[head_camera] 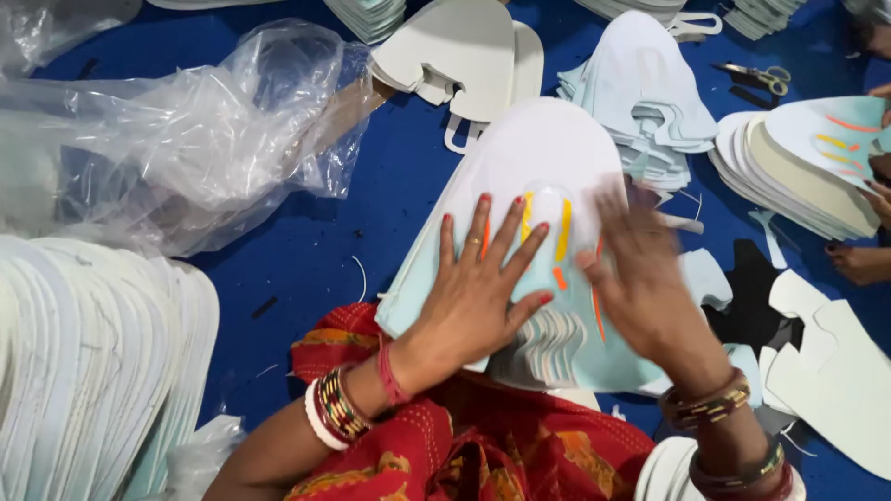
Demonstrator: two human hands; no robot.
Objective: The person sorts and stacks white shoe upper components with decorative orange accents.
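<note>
Foam cutouts (548,176), pale and shield-shaped, lie stacked on the woman's lap over the blue floor (390,204), the top one marked with yellow and orange strips. Her left hand (483,288) presses flat on it with fingers spread, while the right hand (645,278), blurred, rests open beside it. Scissors (756,76) lie well apart.

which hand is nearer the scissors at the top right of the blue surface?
Right. The right hand rests on the white piece, below and left of the scissors. The left hand lies flat on the same piece, farther left, so farther away.
</note>
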